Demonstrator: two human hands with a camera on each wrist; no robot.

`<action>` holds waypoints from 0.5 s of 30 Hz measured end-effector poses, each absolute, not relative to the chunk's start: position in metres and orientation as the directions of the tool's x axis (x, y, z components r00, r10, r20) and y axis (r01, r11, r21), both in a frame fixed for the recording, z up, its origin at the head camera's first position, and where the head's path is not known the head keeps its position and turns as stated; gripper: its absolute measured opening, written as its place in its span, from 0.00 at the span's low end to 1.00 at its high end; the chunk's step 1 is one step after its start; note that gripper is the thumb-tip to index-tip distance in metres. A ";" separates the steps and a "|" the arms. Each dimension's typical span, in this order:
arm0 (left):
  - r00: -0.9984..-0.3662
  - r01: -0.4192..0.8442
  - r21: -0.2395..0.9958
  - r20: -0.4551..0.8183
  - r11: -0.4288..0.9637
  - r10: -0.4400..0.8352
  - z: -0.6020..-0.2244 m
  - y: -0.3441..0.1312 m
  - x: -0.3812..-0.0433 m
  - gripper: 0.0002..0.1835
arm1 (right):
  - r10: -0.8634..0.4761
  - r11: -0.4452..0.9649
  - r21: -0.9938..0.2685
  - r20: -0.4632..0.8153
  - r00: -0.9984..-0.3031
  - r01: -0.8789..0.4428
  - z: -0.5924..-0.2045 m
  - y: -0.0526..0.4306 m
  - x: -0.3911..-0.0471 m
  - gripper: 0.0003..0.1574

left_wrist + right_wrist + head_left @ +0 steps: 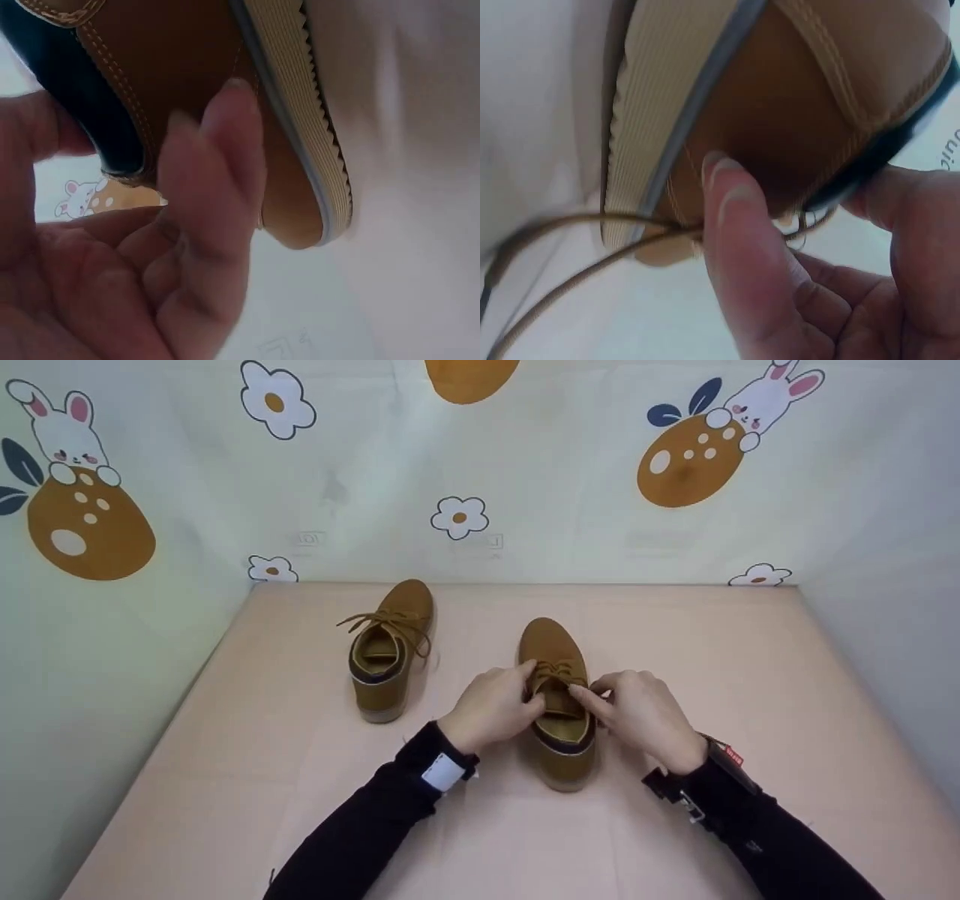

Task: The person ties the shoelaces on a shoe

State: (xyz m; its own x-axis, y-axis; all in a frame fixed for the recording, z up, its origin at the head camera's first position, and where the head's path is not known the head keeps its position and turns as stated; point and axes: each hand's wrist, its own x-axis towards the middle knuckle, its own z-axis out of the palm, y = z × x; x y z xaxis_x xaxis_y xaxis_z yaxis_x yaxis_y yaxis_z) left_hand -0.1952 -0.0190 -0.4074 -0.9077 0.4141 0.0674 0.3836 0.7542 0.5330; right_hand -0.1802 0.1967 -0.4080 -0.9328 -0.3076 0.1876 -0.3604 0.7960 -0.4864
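Note:
A brown lace-up shoe (551,641) stands on the table between both hands, toe pointing away and heel toward me. My left hand (491,709) grips its left side, thumb at the collar and fingers along the outside by the lacing. From the right, my right hand (645,712) pinches the opposite edge of the opening, thumb at the tongue. Both wrist views show fingers against the brown upper above the ribbed pale sole (300,127), with the thumbs partly hidden behind the dark padded collar. In the right wrist view, loose lace ends (607,217) trail past the fingers.
A matching shoe (409,600) stands further left, its toe also pointing away and its laces loose over the sides. A pale pink cover (712,660) lies over the table. Behind it rises a light backdrop (570,472) printed with rabbits and flowers.

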 end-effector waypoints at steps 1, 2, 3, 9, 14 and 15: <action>-0.905 0.403 0.522 0.102 0.752 0.413 -0.408 -0.019 -0.196 0.29 | -0.322 0.792 -0.489 0.173 -0.931 -0.364 -0.407 0.199 -0.182 0.23; -0.899 0.425 0.515 0.142 0.745 0.414 -0.408 -0.018 -0.197 0.27 | -0.334 0.788 -0.496 0.155 -0.930 -0.366 -0.407 0.202 -0.184 0.22; -0.891 0.447 0.510 0.183 0.735 0.415 -0.410 -0.018 -0.198 0.24 | -0.350 0.779 -0.506 0.139 -0.927 -0.370 -0.406 0.205 -0.186 0.21; -0.833 0.550 0.548 0.308 0.630 0.460 -0.416 -0.017 -0.204 0.12 | -0.436 0.736 -0.552 0.058 -0.898 -0.393 -0.408 0.214 -0.192 0.05; -0.801 0.594 0.556 0.346 0.582 0.488 -0.413 -0.018 -0.204 0.05 | -0.441 0.757 -0.540 -0.008 -0.897 -0.367 -0.408 0.216 -0.191 0.03; -0.798 0.597 0.563 0.346 0.572 0.493 -0.412 -0.019 -0.204 0.04 | -0.441 0.765 -0.534 -0.024 -0.897 -0.361 -0.406 0.217 -0.191 0.04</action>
State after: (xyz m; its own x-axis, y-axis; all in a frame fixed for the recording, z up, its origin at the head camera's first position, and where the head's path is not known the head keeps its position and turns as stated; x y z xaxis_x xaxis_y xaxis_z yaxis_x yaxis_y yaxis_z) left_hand -0.2042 -0.0192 -0.4123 -0.7983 0.4931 0.3458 0.5970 0.5716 0.5629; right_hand -0.1906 0.2169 -0.4065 -0.8974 -0.4406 -0.0240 -0.3612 0.7646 -0.5338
